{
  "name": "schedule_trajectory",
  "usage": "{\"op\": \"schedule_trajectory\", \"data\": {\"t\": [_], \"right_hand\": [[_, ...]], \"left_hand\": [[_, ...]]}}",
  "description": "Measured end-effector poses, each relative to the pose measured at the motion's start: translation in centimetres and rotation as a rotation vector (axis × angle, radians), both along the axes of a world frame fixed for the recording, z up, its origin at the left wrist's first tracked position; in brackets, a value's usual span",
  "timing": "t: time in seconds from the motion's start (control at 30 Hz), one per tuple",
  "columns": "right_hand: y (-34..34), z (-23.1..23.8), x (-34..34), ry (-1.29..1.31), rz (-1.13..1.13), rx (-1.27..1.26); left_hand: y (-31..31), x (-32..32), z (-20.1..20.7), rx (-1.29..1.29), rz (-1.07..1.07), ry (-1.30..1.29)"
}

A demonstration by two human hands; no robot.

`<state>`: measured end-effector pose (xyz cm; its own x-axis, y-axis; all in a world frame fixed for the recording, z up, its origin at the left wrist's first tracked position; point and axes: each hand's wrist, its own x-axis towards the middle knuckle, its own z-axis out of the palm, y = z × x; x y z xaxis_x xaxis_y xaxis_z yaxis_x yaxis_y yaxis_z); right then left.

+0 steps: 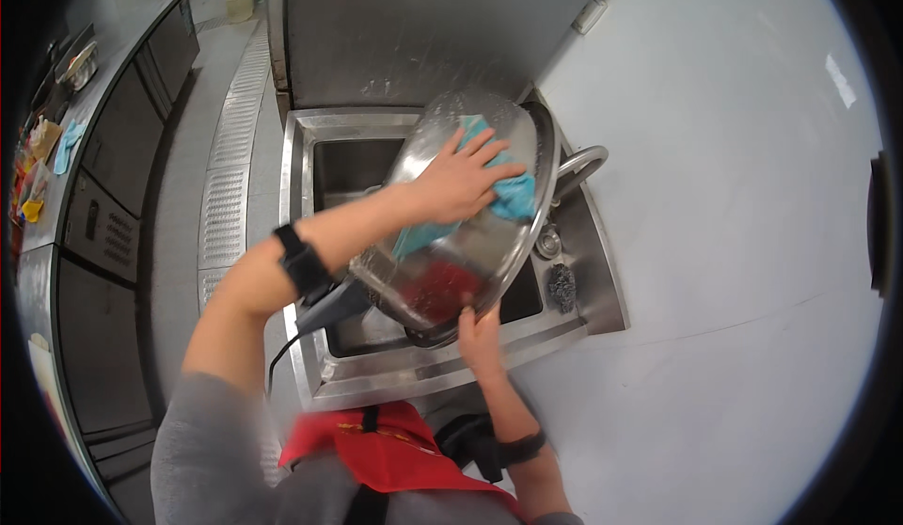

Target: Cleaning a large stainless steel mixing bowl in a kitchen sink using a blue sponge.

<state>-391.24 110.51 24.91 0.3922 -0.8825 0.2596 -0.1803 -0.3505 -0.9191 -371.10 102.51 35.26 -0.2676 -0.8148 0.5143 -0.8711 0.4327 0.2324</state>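
A large shiny steel pan (484, 247) is tilted over the sink (320, 398), its surface wet and reflecting red. My left hand (461, 179) holds a light blue cloth (514, 196) against the pan, fingers spread across the cloth. At the pan's near edge, my right hand (480, 332) grips the rim with the thumb on top; its other fingers are mostly hidden. A dark grey handle-like part (334, 307) sticks out beside the pan; I cannot tell whether it is joined to it.
A curved metal faucet (583, 160) rises at the sink's right. Below it, a dark scrubber (562, 288) lies on the ledge. A grey panel (414, 36) stands behind and a white wall (715, 196) on the right. Leftward are a floor drain grate (226, 200) and a steel counter (89, 139).
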Motion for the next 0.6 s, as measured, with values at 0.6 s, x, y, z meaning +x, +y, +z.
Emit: {"op": "schedule_trajectory", "data": {"t": [0.6], "right_hand": [[-0.6,4.4,1.4,-0.083,-0.005,0.164]], "left_hand": [[-9.4,3.3,2.4,0.272,0.137,-0.02]]}}
